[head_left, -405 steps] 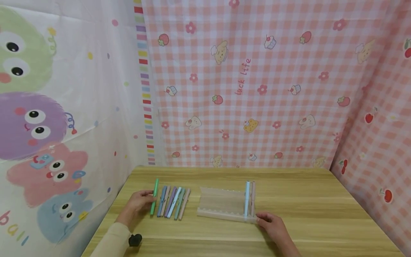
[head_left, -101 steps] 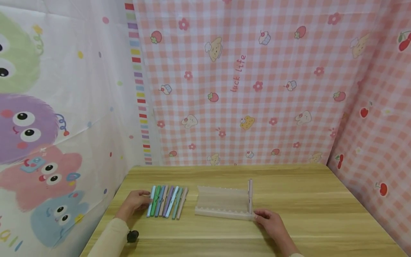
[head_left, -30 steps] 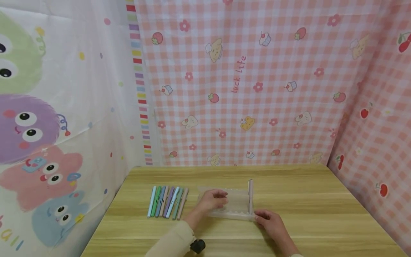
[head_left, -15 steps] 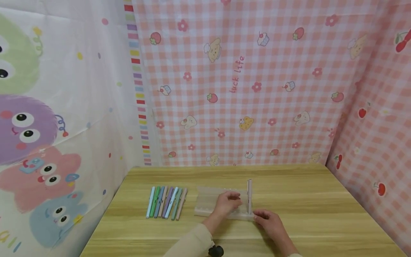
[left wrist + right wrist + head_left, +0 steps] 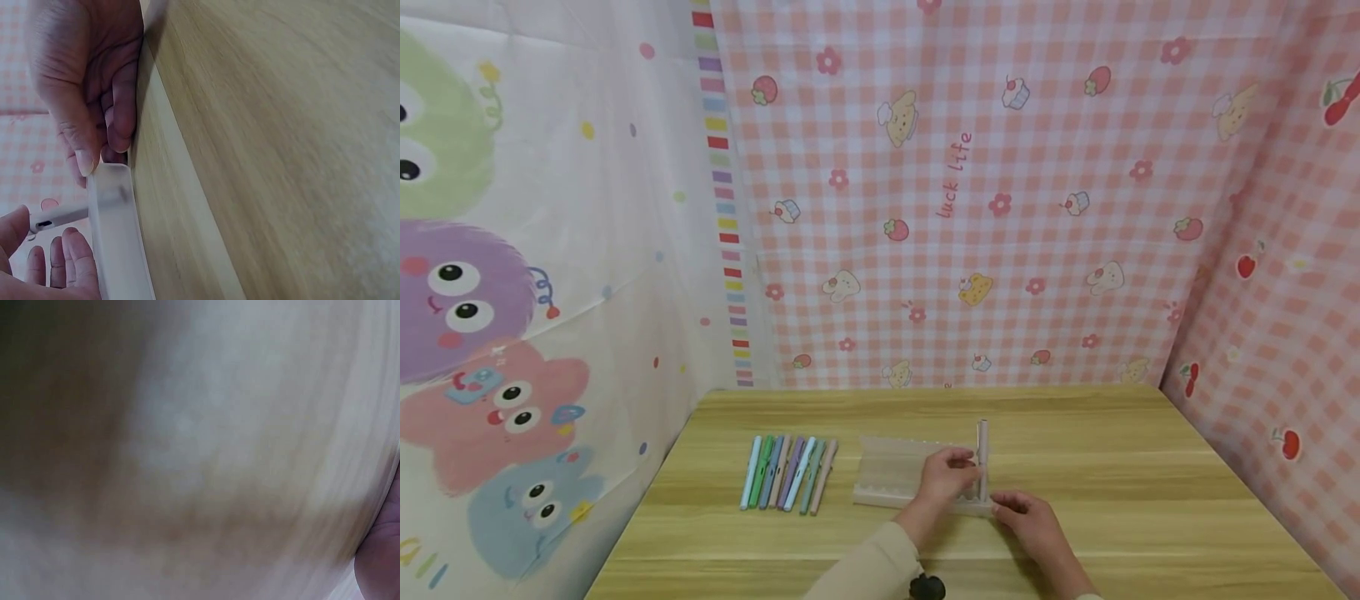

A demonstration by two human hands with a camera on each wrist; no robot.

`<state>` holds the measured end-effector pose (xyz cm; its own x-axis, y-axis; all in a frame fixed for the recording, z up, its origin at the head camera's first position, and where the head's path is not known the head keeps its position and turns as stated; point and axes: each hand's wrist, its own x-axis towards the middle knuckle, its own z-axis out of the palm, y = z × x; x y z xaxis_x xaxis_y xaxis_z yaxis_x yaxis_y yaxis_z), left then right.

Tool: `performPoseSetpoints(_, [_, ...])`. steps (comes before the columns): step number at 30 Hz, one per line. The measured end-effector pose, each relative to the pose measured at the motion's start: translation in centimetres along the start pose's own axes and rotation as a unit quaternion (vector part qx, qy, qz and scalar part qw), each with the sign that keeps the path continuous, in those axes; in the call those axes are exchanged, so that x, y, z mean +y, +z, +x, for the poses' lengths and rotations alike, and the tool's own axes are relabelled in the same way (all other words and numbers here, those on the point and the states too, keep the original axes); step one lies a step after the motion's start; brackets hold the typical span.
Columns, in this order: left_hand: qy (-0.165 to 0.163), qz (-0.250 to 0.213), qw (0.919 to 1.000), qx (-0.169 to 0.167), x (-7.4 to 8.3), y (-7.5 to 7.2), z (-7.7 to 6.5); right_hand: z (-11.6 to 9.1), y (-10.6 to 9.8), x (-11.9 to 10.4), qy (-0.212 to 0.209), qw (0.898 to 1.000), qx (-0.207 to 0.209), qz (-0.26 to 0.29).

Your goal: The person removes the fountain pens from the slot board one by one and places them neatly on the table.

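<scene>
A clear plastic pen tray point(image 5: 887, 471) with a notched front rail lies on the table. One pale pinkish pen point(image 5: 983, 454) stands across its right end. My left hand point(image 5: 947, 479) reaches over the tray to this pen. In the left wrist view, the left thumb point(image 5: 14, 230) is right at the pen and the other fingers point(image 5: 78, 256) extend loosely below it. My right hand point(image 5: 1030, 521) pinches the tray's right front corner, thumb on the edge and fingers curled beneath. The right wrist view is mostly blurred, with part of the right hand point(image 5: 381, 550) at its edge.
To the left of the tray, several capped pens point(image 5: 786, 473) in light blue, green, blue, purple and pinkish tones lie side by side. The wooden table point(image 5: 1075, 442) backs onto a pink checked curtain point(image 5: 970, 167). A cartoon-print sheet point(image 5: 580, 333) hangs at left.
A light blue pen has gone from the tray to the left row, beside the green one. Since then my left hand has moved right, across the tray to the remaining pen. The right hand stays put.
</scene>
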<state>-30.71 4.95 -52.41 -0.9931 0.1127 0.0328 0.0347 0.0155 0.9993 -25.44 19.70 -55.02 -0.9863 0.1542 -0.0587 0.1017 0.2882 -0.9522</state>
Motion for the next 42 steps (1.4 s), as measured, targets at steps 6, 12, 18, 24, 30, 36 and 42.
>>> performPoseSetpoints(6, [0.012, -0.002, 0.9999, 0.008, 0.0, 0.6, -0.1, -0.1, 0.1, -0.2, 0.000, 1.000, -0.005, 0.004])
performPoseSetpoints(12, [0.013, -0.004, 0.9997, 0.019, -0.1, 1.0, 0.0, -0.2, 0.2, -0.2, -0.002, 1.000, -0.006, 0.006])
performPoseSetpoints(18, [0.004, 0.007, 0.9995, 0.032, -0.2, 1.3, 0.0, -0.2, 0.3, -0.2, -0.004, 1.000, -0.005, 0.010])
performPoseSetpoints(24, [0.030, 0.017, 0.9985, 0.043, -0.1, 1.4, -0.3, -0.2, 0.2, -0.2, 0.003, 1.000, -0.006, 0.002])
performPoseSetpoints(30, [0.065, 0.022, 0.9967, 0.043, 0.4, 1.1, 0.0, -0.1, 0.1, -0.3, 0.001, 1.000, -0.005, -0.005])
performPoseSetpoints(36, [0.077, 0.010, 0.9963, 0.036, 1.5, -0.6, 0.5, -0.1, 0.1, -0.2, -0.002, 1.000, -0.003, 0.003])
performPoseSetpoints(42, [0.052, -0.042, 0.9969, 0.041, 2.7, -3.7, 1.1, -0.3, -0.1, -0.3, 0.002, 1.000, -0.003, -0.005])
